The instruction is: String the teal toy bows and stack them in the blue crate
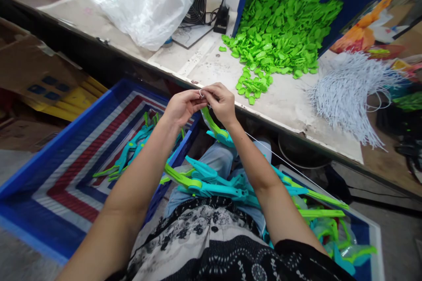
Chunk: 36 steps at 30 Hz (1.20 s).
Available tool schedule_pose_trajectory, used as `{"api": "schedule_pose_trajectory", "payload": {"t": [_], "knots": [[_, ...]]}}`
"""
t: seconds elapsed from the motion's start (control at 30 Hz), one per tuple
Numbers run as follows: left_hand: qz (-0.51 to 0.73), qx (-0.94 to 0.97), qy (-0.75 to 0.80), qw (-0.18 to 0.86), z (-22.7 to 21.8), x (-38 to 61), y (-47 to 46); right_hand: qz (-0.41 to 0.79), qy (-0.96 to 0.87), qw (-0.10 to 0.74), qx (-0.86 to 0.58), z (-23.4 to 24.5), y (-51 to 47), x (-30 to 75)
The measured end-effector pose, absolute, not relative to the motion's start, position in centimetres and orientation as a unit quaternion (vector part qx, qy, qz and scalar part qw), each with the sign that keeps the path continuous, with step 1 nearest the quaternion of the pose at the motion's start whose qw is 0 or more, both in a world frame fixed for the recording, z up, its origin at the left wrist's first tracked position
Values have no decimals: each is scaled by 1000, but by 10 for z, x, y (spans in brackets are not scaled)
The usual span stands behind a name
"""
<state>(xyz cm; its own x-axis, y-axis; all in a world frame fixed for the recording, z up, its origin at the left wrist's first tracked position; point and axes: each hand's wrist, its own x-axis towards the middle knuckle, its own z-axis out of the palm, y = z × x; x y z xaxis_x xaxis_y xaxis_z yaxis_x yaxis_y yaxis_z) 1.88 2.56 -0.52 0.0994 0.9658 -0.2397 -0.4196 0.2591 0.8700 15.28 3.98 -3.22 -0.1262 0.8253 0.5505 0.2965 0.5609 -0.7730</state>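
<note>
Both hands meet in front of the person, just below the table edge. The left hand [183,106] has its fingers curled in, thumb and forefinger pinched on a small white loop of string [201,93]. The right hand [221,103] is closed the same way, fingertips pressed to the same loop from the 3 o'clock side, so the 2 hands touch at the tips.

A green and teal plastic piece [215,128] hangs from the right hand toward 6 o'clock; its green arm runs down from under the palm to a teal end. A thin white strand [290,168] trails away from it toward 4 o'clock.

More of these green and teal pieces [214,184] lie across the person's lap, at 6 o'clock from the hands. A few others [132,151] rest in the blue striped tray [66,140] at 8 o'clock.

On the table [283,101], a heap of bright green parts [280,30] sits at 1 o'clock, with a bundle of white strings [346,92] at 3 o'clock. A clear plastic bag [154,4] and a small fan [198,4] stand at 11 to 12 o'clock.
</note>
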Motion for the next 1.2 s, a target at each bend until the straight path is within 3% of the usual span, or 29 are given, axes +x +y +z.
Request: {"api": "schedule_pose_trajectory", "payload": {"t": [0.13,0.27,0.43,0.53,0.93,1.2], "knots": [[507,393,461,613,-8,18,24,231,-717,515,-409,-32,38,157],[495,452,523,526,-5,21,22,292,-680,530,-414,-39,38,156],[420,463,543,561,1,11,21,362,-672,508,-400,-42,36,159],[383,480,545,571,3,2,19,318,-706,500,-387,-38,31,160],[400,601,536,437,8,10,11,153,-769,436,-442,-42,29,157],[454,548,562,422,-7,18,18,142,-736,386,-538,-44,37,192]]}}
